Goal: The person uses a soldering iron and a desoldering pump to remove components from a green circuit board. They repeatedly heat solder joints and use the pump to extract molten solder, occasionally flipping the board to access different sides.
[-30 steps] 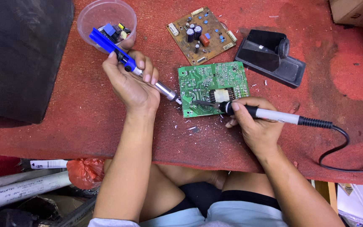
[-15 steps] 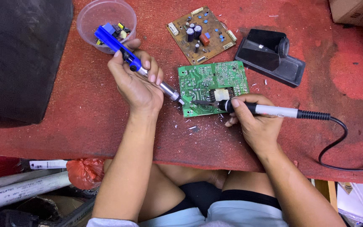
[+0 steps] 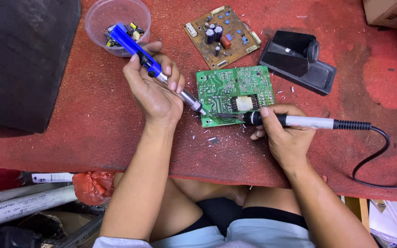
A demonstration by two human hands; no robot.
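Gripped in the left hand point(image 3: 155, 94) is a blue desoldering pump point(image 3: 155, 71), fingers curled tight round its barrel, thumb near the top; its metal nozzle slants down to the left edge of the green board point(image 3: 235, 92). Right hand point(image 3: 286, 138) is clenched round a soldering iron point(image 3: 299, 121), held like a pen and lying nearly level, its tip resting on the board's lower part, just beside the pump's nozzle. That board lies solder side up on the red mat point(image 3: 93, 133), between the two hands, with a pale wound part near its middle. From the iron a black cord point(image 3: 373, 156) loops off to the right and down over the mat's front edge. Behind the green board sits a brown board point(image 3: 221, 34) studded with small parts, tilted, and to its right a black iron stand point(image 3: 297, 59). A clear plastic tub point(image 3: 116, 23) with small loose components stands at the back left, the pump's blue end reaching over its rim. Bits of solder and scrap speckle the mat before the board. A big black box point(image 3: 24, 59) fills the left side.
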